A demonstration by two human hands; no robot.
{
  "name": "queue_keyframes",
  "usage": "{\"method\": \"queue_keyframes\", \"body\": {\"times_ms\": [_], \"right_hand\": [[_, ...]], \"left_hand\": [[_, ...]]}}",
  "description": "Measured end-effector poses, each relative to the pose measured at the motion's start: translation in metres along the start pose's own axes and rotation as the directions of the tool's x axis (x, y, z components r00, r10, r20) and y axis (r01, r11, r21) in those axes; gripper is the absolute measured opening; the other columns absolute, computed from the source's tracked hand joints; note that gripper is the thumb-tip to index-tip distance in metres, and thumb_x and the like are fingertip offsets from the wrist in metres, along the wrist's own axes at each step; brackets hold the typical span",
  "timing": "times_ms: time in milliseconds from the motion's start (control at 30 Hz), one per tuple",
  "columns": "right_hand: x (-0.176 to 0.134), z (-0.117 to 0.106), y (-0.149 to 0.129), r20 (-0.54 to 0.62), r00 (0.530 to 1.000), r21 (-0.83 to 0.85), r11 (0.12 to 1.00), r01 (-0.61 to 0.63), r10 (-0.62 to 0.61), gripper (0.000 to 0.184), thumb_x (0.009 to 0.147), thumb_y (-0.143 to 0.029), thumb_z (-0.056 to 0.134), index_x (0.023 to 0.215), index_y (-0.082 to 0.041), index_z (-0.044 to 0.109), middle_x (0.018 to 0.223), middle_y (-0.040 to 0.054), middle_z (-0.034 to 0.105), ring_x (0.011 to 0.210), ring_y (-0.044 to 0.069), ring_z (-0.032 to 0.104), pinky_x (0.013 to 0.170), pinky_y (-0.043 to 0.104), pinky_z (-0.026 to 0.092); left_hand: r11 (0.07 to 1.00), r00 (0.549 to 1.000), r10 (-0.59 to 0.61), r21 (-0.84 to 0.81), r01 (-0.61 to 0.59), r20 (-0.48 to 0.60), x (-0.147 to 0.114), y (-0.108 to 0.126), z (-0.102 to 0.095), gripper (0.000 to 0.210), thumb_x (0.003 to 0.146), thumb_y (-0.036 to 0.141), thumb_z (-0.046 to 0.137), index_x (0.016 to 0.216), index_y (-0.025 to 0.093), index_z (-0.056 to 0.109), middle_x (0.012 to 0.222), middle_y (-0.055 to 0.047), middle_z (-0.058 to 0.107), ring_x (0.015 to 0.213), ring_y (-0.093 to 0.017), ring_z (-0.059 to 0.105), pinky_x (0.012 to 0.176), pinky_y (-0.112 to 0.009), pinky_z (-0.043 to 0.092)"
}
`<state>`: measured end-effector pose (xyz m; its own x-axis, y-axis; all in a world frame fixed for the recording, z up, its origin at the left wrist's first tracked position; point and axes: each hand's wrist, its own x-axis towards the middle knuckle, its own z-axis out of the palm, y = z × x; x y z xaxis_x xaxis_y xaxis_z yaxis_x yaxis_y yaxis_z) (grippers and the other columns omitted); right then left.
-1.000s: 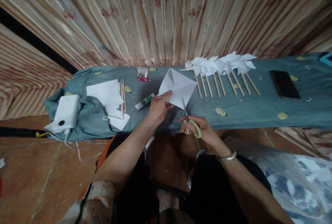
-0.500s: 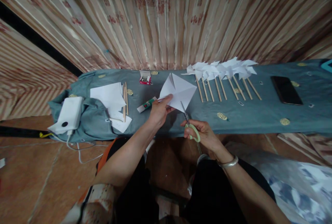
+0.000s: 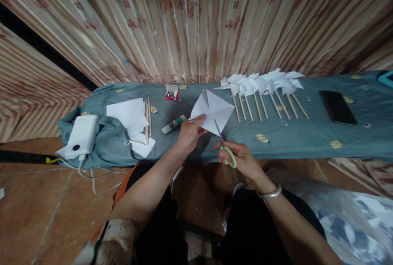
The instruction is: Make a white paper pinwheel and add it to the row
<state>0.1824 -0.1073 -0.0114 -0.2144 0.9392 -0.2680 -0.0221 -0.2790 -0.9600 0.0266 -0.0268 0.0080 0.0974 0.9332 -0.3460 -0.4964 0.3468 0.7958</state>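
Note:
A square of white paper, creased and slit from its far corner, is pinched at its left side by my left hand. My right hand grips the light green handles of a pair of scissors. The scissor blades lie at the paper's near corner, one of them showing on top of the sheet. Left of the paper, a glue stick rests on the cloth beside my left hand. Several white paper pinwheels on wooden sticks lie in a row to the right.
On the grey-green cloth are white sheets, wooden sticks, a small red-and-white box of metal bits, a white device with a cable, and a black phone. A pleated curtain hangs behind.
My left hand and the paper have shifted slightly right and nearer to me, bringing the paper's near corner a little further along the scissor blades. My right hand has barely moved.

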Motion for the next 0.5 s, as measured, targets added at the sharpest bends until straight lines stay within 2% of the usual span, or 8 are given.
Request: {"method": "queue_keyframes", "body": {"times_ms": [300,500], "right_hand": [[-0.0004,-0.0012,0.0001,-0.017,1.0,0.018,1.0,-0.011,0.012,0.047,0.06,-0.056,0.08,0.084,-0.017,0.069,0.059,-0.0025,0.062,0.049,0.008,0.054,0.046,0.02,0.043],[0.0004,-0.002,0.0036,-0.024,0.999,0.039,0.999,-0.023,0.024,0.045,0.058,-0.05,0.083,0.085,-0.018,0.07,0.058,-0.0032,0.061,0.05,0.008,0.054,0.048,0.021,0.045]], "left_hand": [[0.999,1.0,-0.006,0.046,0.006,0.003,-0.0007,-0.0039,0.001,0.013,0.066,0.028,0.078,0.07,0.019,0.07,0.072,-0.002,0.07,0.065,-0.016,0.063,0.063,-0.028,0.049],[1.0,1.0,0.0,0.02,-0.001,0.026,0.0001,-0.0047,-0.0006,0.017,0.062,0.029,0.081,0.07,0.018,0.07,0.071,-0.002,0.07,0.064,-0.015,0.063,0.063,-0.028,0.049]]}}
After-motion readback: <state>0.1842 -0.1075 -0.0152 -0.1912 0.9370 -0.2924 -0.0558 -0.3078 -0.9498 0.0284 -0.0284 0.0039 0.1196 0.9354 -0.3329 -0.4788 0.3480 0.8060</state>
